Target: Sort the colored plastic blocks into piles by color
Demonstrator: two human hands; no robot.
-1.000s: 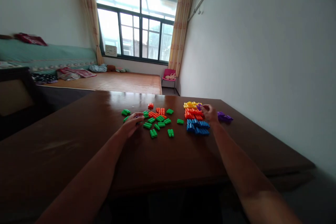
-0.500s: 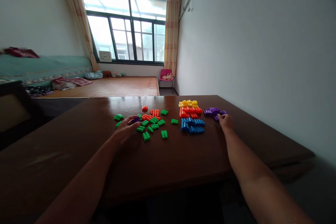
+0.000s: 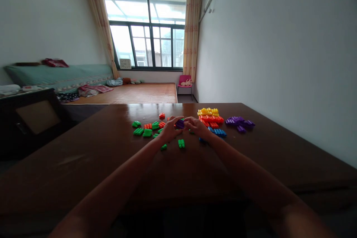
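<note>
A purple toy block [image 3: 180, 123] is between my two hands above the middle of the table. My left hand [image 3: 170, 128] grips it from the left, thumb below and fingers above. On its right side, the fingertips of my right hand [image 3: 197, 127] close on its edge. Green blocks [image 3: 147, 132] and a few orange-red ones [image 3: 162, 115] lie scattered around and behind my left hand, some hidden by it. Blue blocks [image 3: 219, 132] sit in a group by my right wrist, partly covered by it.
Right of centre, yellow blocks [image 3: 208, 112] and orange-red blocks [image 3: 212, 119] lie in grouped rows. A purple pile [image 3: 238, 122] is farther right on the brown table [image 3: 267, 156]. Beyond are a bed [image 3: 145, 92], a pink chair [image 3: 184, 81] and the right wall.
My right hand has left the purple pile and moved left to the middle. My left hand has moved right with the purple block, and both hands now meet at it. The view has turned slightly left.
</note>
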